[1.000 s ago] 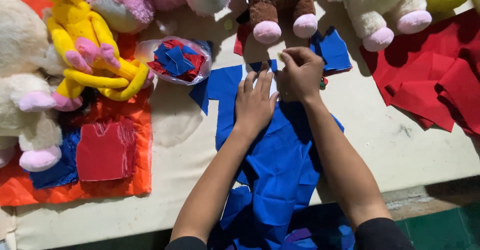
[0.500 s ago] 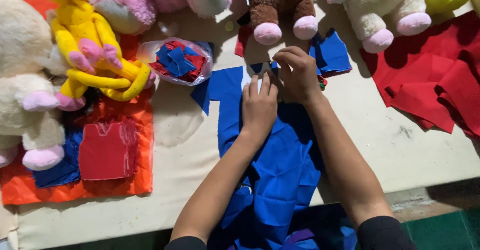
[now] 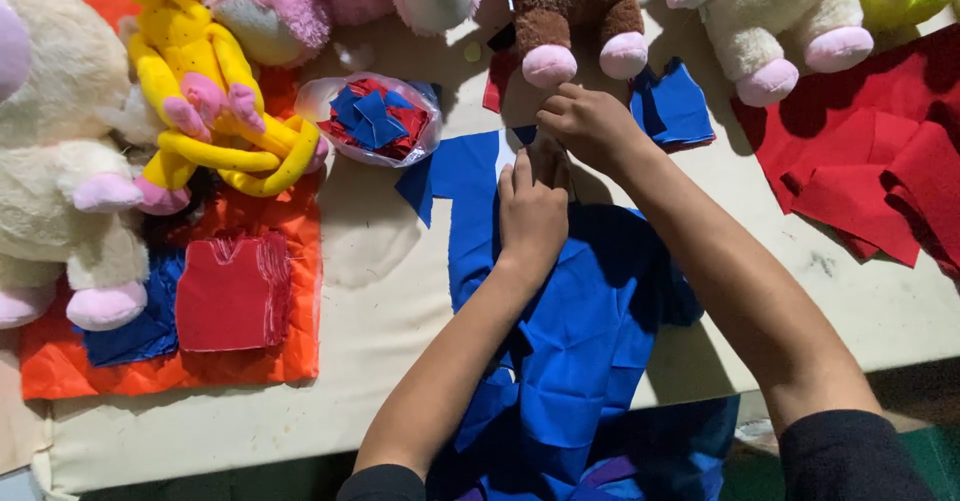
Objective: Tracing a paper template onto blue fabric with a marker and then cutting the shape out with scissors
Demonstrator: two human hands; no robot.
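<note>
A long blue cloth (image 3: 585, 331) lies down the middle of the table and hangs over its near edge. My left hand (image 3: 532, 213) presses flat on the cloth near its far end, fingers together. Just beyond it, my right hand (image 3: 588, 126) is curled, its fingertips pinching at the cloth's far edge by the left hand's fingertips. What the right fingers grip is hidden by the hands. A brown plush toy (image 3: 565, 11) sits right behind the right hand.
A clear bag of blue and red fabric scraps (image 3: 372, 119) lies left of the hands. A stack of red cut pieces (image 3: 232, 293) rests on orange cloth (image 3: 170, 366). Yellow (image 3: 195, 71), pink (image 3: 330, 1) and cream (image 3: 775, 11) plush toys line the back. Red felt (image 3: 880, 151) lies right.
Both hands have crept slightly farther up the blue cloth. The right hand's fingers have curled tighter at the cloth's far edge.
</note>
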